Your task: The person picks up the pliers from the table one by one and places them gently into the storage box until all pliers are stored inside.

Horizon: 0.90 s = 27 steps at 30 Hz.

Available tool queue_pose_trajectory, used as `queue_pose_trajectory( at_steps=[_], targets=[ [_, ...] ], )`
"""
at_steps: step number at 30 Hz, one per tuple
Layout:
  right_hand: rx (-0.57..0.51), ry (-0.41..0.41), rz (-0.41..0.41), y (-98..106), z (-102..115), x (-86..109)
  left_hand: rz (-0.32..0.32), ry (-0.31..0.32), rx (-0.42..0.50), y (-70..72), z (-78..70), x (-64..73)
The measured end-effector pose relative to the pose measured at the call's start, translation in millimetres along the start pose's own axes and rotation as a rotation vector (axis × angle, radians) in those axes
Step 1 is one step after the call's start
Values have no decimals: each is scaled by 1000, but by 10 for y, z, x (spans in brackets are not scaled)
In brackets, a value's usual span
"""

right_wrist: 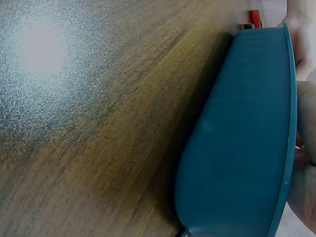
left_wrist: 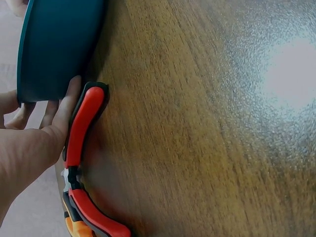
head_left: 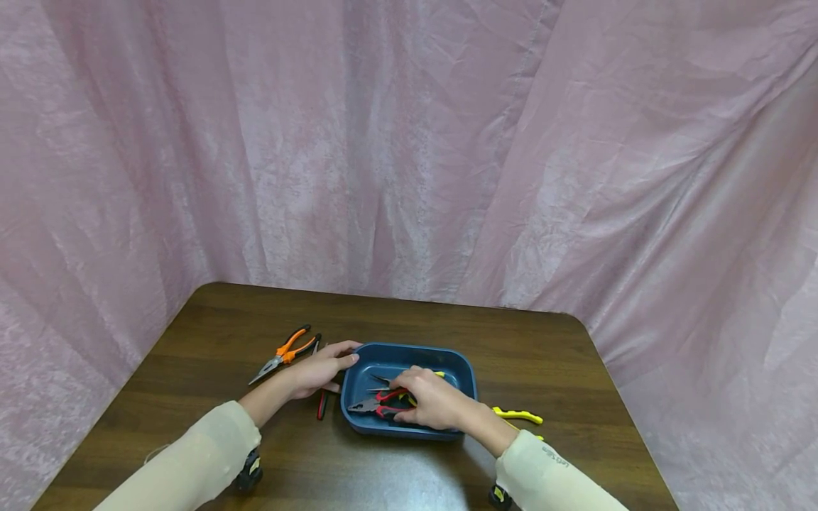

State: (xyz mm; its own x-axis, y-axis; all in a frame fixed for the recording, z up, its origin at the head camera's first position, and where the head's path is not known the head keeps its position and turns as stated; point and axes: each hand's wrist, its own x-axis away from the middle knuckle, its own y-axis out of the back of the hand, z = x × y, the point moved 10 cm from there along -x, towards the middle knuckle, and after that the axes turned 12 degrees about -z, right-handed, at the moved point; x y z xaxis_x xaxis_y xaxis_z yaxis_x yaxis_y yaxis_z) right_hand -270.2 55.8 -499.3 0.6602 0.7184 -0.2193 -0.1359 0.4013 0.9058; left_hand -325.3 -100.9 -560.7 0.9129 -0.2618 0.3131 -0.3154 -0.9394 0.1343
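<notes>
A dark blue rectangular tray (head_left: 409,430) stands on the table. My left hand (head_left: 322,370) holds its left end; in the left wrist view the fingers (left_wrist: 63,111) lie against the outer wall. Inside the tray, my right hand (head_left: 429,397) grips pliers with red and black handles (head_left: 385,410), their dark jaws pointing left. Another tool's thin metal tips (head_left: 378,389) and a bit of yellow handle show around this hand. In the right wrist view the tray's wall (right_wrist: 237,133) hides most of the right hand.
Orange-and-black long-nose pliers (head_left: 282,355) lie left of the tray. Red-and-black handled pliers (left_wrist: 84,128) lie beside the tray's left end, partly under my left hand. Yellow-handled pliers (head_left: 520,414) lie right of the tray, partly behind my right forearm. Pink curtains (head_left: 409,156) hang behind the table.
</notes>
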Motion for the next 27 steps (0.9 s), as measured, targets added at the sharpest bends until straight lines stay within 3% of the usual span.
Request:
queue_pose_trajectory(
  at_steps=[27],
  targets=[
    [31, 15, -19, -18, -2, -1, -7, -2, -1, 6, 14, -15]
  ],
)
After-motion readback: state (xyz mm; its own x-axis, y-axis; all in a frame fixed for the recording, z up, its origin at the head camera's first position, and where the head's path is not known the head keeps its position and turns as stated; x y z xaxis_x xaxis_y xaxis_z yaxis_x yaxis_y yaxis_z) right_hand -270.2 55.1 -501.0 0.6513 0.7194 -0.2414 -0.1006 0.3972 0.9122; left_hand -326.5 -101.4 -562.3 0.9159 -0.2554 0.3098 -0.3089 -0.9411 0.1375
